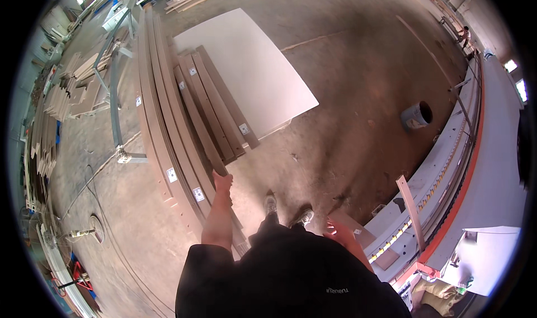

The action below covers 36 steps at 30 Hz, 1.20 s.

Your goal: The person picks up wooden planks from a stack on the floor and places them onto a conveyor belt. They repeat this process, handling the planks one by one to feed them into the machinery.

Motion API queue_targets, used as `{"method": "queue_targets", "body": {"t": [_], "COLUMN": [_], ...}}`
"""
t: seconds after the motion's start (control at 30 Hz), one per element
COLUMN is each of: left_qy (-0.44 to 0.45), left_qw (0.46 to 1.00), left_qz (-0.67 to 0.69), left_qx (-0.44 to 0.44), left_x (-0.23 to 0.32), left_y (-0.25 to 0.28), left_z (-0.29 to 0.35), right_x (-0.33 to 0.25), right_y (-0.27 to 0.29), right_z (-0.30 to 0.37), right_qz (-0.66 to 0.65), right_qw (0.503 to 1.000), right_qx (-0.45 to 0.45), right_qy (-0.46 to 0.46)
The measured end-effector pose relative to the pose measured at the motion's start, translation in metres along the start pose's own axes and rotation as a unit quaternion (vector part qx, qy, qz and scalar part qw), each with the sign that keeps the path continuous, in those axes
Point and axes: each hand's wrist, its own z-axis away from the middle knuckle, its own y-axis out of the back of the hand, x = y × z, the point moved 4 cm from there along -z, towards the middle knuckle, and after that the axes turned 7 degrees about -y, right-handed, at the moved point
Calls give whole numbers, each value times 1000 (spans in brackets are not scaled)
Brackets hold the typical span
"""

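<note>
Long brown boards (168,111) with small white labels lie side by side at my left. My left hand (222,181) is closed on the near end of one brown board (201,125) in a shorter group. That group rests partly over a large white sheet (257,66). My right hand (337,229) hangs low by my body, its fingers apart and holding nothing that I can see. Close to it is a flat brown piece (361,235), and I cannot tell whether the hand touches it.
A long machine bed (430,198) with an orange edge runs along the right; a narrow brown strip (411,212) leans there. A bucket (417,117) lies on its side. Metal racks (114,94) and stacked panels (78,83) stand left. A distant person (464,37) is at far right.
</note>
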Motion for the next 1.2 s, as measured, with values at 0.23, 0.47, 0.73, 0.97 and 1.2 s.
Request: {"method": "queue_targets", "body": {"t": [0.23,0.47,0.73,0.97,1.2], "left_qy": [-93,-162,-139,19,24], "left_qw": [993,959,949,933,913], "left_qz": [21,-202,-281,-348,-388], "left_qx": [74,119,27,90,119], "left_x": [-7,-6,-25,40,56], "left_y": [17,13,0,-56,-71], "left_z": [-33,-86,-147,-95,-90], "right_x": [-6,-2,26,57,120], "right_y": [11,18,37,72,122], "right_z": [10,30,51,75,104], "right_qz": [0,-46,-69,-47,0], "right_qw": [1000,996,990,972,918], "right_qx": [20,55,93,155,280], "right_qy": [-9,-50,-82,-170,-279]}}
